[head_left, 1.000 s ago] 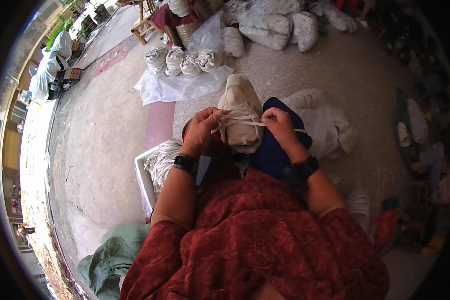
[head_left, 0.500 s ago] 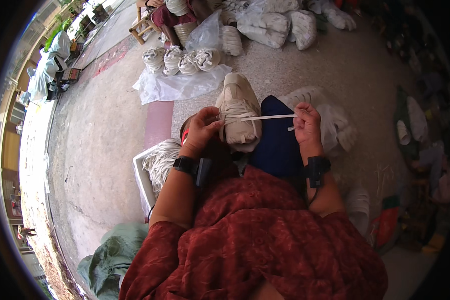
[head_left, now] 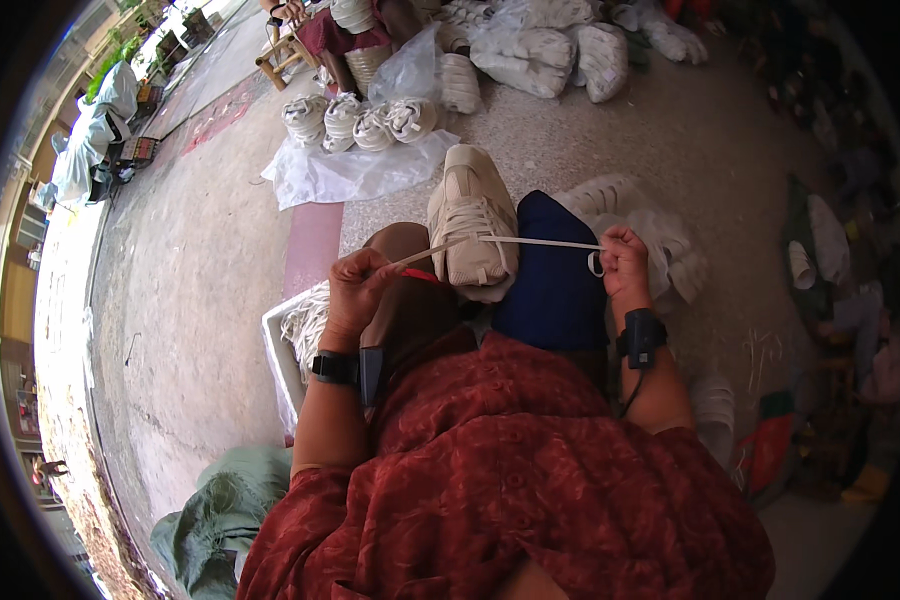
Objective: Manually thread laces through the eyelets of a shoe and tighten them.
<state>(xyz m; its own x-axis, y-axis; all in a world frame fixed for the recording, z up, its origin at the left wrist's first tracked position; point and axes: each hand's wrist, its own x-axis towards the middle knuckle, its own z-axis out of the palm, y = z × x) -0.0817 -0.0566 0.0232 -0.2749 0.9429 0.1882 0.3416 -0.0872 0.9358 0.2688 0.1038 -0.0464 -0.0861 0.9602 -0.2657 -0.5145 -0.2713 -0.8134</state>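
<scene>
A beige lace-up shoe [head_left: 473, 205] rests between my knees with its toe pointing away from me. From its upper eyelets a pale flat shoelace [head_left: 545, 241] runs out to both sides, pulled taut. My left hand [head_left: 358, 290] is closed on one lace end, out to the left above my knee. The other end is pinched in my right hand [head_left: 625, 262], to the right of the blue cloth [head_left: 547, 270] over my other knee. A short loop of lace hangs beside the right fingers.
A white box [head_left: 276, 350] of loose laces stands by my left leg. Ahead, several shoes [head_left: 372, 127] sit on plastic sheeting [head_left: 355, 175], near a seated person. Bagged shoes [head_left: 525, 50] lie farther back, with more in plastic [head_left: 660, 235] at right. Green cloth [head_left: 215, 515] lies lower left.
My left hand has drawn back from the shoe, down and to the left, stretching its lace end out. My right hand has shifted slightly right and down, still pinching the other end.
</scene>
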